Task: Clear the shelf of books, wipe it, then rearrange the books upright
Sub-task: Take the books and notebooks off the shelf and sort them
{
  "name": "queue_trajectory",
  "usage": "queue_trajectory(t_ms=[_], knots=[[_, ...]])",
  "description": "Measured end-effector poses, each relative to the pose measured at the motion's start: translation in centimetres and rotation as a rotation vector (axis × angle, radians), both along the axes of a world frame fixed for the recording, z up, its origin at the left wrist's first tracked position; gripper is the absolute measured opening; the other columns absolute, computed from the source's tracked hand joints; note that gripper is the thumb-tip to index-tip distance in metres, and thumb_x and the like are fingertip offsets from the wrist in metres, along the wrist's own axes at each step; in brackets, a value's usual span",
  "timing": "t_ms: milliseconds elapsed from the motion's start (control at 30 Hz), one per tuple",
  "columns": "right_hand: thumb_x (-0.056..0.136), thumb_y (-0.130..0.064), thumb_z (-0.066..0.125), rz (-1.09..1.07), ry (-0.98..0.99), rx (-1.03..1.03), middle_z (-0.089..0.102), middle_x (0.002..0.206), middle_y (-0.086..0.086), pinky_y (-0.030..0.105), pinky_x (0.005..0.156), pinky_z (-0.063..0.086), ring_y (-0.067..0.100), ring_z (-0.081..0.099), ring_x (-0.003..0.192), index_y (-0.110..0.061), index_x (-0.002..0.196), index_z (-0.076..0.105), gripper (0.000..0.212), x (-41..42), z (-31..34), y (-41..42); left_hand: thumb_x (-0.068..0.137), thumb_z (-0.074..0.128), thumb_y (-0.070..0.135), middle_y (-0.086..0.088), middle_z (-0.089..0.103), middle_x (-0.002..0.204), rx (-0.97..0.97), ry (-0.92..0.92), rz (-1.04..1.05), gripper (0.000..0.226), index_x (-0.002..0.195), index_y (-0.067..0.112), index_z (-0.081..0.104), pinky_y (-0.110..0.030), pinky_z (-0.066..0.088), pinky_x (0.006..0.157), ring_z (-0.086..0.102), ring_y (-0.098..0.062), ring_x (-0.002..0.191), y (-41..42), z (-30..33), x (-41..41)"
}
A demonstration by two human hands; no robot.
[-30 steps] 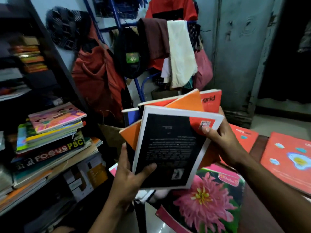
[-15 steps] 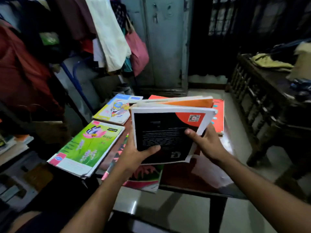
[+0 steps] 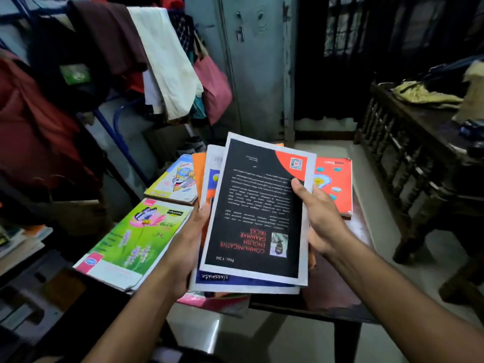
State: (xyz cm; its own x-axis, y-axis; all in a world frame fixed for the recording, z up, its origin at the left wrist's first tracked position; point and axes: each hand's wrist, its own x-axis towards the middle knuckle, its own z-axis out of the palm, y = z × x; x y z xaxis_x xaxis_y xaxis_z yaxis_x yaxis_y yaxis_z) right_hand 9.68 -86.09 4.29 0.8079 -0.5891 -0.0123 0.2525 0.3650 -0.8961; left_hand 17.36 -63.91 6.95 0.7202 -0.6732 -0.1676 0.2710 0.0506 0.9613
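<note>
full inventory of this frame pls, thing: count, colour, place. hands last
held stack of books: several, black-covered grammar book on top, orange and blue-white ones under it, above the table between both hands
green flower notebook: 1, green with pink flower, table's left edge
cartoon notebook: 1, yellow and blue, table's far left
red-orange notebook: 1, red-orange with blue shapes, table's far right
pink book: 1, pink, table's near edge under the stack
table: 1, dark brown, centre
hanging clothes: several, cream, maroon, pink, red, on a rack upper left
metal cupboard: 1, grey, back centre
wooden bench: 1, dark, right
left hand: 1, grip on the stack's left edge
right hand: 1, grip on the stack's right edge, thumb on the cover
</note>
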Motion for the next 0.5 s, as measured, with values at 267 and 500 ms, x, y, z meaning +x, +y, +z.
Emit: queue_trajectory(t_ms=[267, 500], knots=[[0.102, -0.017, 0.057, -0.216, 0.318, -0.367, 0.077, 0.083, -0.009, 0.022, 0.073, 0.056, 0.008, 0.073, 0.08, -0.013, 0.099, 0.072, 0.015, -6.1, -2.5, -5.4, 0.099, 0.057, 0.042, -0.005, 0.079, 0.09, 0.19, -0.159, 0.264, 0.024, 0.114, 0.032, 0.071, -0.033, 0.059, 0.053, 0.076, -0.029, 0.073, 1.5, -0.7, -1.0], [0.095, -0.02, 0.061, -0.21, 0.631, -0.455, 0.071, 0.108, 0.002, 0.054, 0.086, 0.058, 0.024, 0.072, 0.093, -0.027, 0.119, 0.049, 0.027, -10.1, -7.2, -6.9, 0.091, 0.065, 0.053, -0.016, 0.077, 0.086, 0.375, -0.154, 0.384, 0.034, 0.11, 0.026, 0.071, -0.059, 0.057, 0.084, 0.074, -0.036, 0.067, 6.3, 1.2, 2.8]])
